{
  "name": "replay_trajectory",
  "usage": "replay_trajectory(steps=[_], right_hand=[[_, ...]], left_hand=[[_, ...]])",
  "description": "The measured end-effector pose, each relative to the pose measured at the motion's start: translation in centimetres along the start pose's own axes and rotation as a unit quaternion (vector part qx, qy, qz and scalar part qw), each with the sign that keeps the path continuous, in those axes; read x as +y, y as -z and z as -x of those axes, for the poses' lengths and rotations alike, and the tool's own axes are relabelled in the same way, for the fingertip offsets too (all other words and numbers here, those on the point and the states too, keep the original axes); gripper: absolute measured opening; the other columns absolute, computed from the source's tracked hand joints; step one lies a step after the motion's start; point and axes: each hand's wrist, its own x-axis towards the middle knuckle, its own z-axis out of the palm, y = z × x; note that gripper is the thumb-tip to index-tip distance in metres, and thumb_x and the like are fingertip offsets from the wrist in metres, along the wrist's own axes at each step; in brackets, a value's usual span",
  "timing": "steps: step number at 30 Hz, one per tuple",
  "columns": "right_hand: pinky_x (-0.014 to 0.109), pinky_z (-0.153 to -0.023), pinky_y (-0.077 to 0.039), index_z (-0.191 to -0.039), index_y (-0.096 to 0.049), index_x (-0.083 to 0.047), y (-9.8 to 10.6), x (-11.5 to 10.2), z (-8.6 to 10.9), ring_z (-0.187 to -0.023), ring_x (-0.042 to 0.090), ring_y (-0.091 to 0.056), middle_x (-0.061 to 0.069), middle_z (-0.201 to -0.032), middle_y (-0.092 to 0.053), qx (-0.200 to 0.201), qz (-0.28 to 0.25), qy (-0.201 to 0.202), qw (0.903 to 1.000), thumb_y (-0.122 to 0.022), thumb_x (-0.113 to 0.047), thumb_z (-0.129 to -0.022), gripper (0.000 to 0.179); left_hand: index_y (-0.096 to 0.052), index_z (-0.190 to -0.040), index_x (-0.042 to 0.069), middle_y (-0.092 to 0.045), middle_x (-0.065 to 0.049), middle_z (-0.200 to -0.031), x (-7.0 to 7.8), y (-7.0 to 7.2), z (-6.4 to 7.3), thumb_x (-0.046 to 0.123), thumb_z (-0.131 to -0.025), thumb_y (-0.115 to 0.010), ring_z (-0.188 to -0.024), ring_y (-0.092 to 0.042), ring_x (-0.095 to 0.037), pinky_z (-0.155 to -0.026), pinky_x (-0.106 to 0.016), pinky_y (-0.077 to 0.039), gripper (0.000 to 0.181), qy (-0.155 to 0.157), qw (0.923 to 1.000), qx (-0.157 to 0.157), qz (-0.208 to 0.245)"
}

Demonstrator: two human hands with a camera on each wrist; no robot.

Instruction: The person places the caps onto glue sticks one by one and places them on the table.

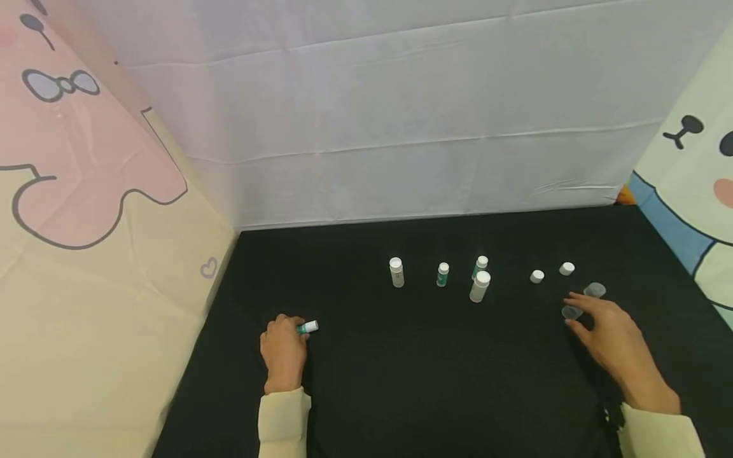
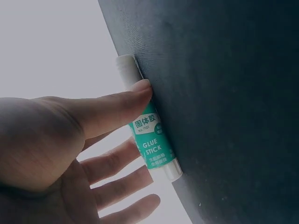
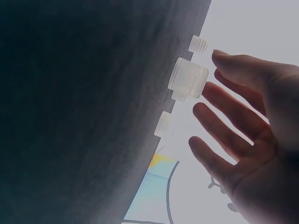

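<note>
At the left of the black table, my left hand pinches a glue stick. Its green label and white cap end show, and in the left wrist view the stick has the thumb across it and the index finger mostly hidden behind. Over on the right, my right hand holds nothing, thumb and fingers spread around a small translucent cup. The right wrist view has that cup just off the fingertips. Another translucent cup stands slightly farther back, partly beyond the fingers.
Two small white caps lie behind the cups. Toward the middle back stand two white-bodied sticks and two green-labelled ones. A white cloth hangs behind the black table, with printed cloths at both sides.
</note>
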Motion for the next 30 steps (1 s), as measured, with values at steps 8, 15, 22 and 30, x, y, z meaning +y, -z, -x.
replay_trajectory(steps=[8, 15, 22, 30], right_hand=[[0.073, -0.083, -0.048, -0.116, -0.071, 0.011, 0.1, 0.4, -0.1, -0.103, 0.06, -0.064, 0.038, -0.122, -0.067, -0.002, 0.004, 0.005, 1.0, -0.084, 0.005, -0.081, 0.038], [0.072, -0.079, -0.049, -0.115, -0.072, 0.008, 0.3, 0.4, -0.2, -0.098, 0.06, -0.066, 0.038, -0.115, -0.069, -0.006, 0.003, -0.001, 1.0, -0.083, 0.011, -0.079, 0.038], [0.069, -0.073, -0.049, -0.11, -0.073, 0.006, 0.5, 0.4, -0.6, -0.092, 0.057, -0.067, 0.036, -0.106, -0.07, -0.014, -0.004, -0.021, 0.9997, -0.08, 0.011, -0.082, 0.029], [0.069, -0.073, -0.049, -0.108, -0.074, 0.005, 0.5, 0.3, -0.6, -0.091, 0.056, -0.067, 0.034, -0.105, -0.071, -0.005, -0.005, -0.027, 0.9996, -0.08, 0.007, -0.084, 0.025]], left_hand=[[-0.08, -0.104, -0.001, -0.071, -0.021, -0.103, -0.2, 0.1, -0.1, -0.004, -0.083, -0.084, -0.096, -0.064, -0.042, -0.088, -0.058, -0.05, 0.022, 0.002, 0.9999, -0.009, 0.011], [-0.079, -0.105, -0.001, -0.07, -0.02, -0.103, -0.2, 0.0, 0.0, -0.005, -0.084, -0.082, -0.096, -0.063, -0.042, -0.093, -0.061, -0.049, 0.021, 0.002, 0.9998, -0.012, 0.013], [-0.079, -0.11, 0.0, -0.07, -0.021, -0.106, -0.2, -0.1, 0.1, -0.002, -0.085, -0.083, -0.097, -0.062, -0.042, -0.094, -0.062, -0.047, 0.025, -0.009, 0.9998, -0.015, -0.004], [-0.075, -0.121, -0.001, -0.068, -0.023, -0.118, 1.0, 0.5, 0.4, 0.005, -0.084, -0.087, -0.11, -0.059, -0.044, -0.104, -0.063, -0.043, 0.039, -0.015, 0.9995, -0.027, 0.007]])
